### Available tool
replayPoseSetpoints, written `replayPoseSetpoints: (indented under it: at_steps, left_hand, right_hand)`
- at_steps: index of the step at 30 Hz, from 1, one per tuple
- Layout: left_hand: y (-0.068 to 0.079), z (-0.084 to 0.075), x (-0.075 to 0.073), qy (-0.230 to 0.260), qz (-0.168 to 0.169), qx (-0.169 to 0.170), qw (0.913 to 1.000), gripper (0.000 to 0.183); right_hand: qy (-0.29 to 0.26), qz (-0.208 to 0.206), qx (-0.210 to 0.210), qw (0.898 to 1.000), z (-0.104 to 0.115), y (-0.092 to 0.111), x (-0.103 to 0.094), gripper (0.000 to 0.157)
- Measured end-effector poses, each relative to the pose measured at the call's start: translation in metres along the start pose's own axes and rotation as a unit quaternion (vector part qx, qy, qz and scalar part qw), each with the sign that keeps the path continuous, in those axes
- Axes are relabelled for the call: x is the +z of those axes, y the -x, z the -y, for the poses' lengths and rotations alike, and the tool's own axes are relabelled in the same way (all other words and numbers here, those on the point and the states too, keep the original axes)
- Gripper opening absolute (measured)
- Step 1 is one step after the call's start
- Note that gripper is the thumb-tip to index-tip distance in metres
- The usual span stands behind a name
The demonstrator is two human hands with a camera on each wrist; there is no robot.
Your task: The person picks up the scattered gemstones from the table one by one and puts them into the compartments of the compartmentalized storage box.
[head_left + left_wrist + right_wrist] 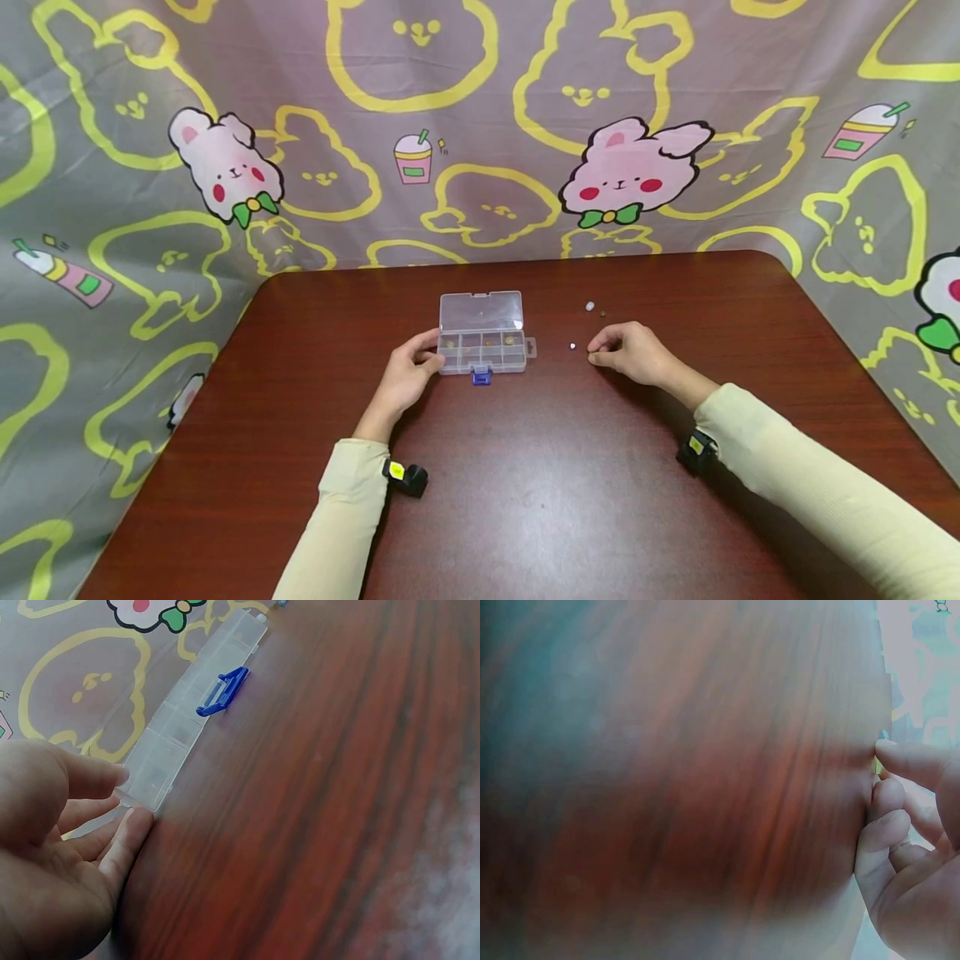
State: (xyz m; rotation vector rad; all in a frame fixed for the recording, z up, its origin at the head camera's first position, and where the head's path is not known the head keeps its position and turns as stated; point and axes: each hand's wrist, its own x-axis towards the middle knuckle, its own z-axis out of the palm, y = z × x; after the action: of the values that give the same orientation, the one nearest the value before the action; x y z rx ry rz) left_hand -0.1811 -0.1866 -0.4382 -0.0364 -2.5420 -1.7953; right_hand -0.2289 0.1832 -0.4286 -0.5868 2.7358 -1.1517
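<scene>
A clear plastic compartment box lies on the table, its lid raised at the back. Its front latch is blue, and small yellowish pieces lie in some compartments. My left hand grips the box's left end, thumb at the front and fingers behind and below. To the right of the box, my right hand is low at the table with thumb and index fingertips close together. A yellow speck shows between them; whether it is held is unclear. Nearby lies a small white bead.
Farther back lie a whitish bead and a tiny dark yellowish bead. The brown wooden table ends at a patterned curtain at the back and sides. A hanging tab sticks out from the box's right end.
</scene>
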Motion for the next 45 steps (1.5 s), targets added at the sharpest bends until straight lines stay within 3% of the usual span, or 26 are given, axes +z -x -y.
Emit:
replayPoseSetpoints:
  at_steps: [11, 22, 45]
  left_hand:
    - [-0.003, 0.008, -0.001, -0.007, -0.005, -0.006, 0.9999, 0.048]
    - [-0.005, 0.007, -0.002, -0.005, -0.003, -0.004, 1.0000, 0.048]
    - [-0.003, 0.005, -0.002, -0.003, -0.004, -0.010, 0.9999, 0.047]
  right_hand:
    - [-0.005, 0.027, 0.018, 0.999, 0.001, 0.000, -0.002, 0.008]
    - [-0.006, 0.009, 0.017, 1.000, 0.000, -0.002, -0.005, 0.009]
    - [-0.063, 0.001, -0.015, 0.998, 0.014, -0.009, 0.008, 0.007]
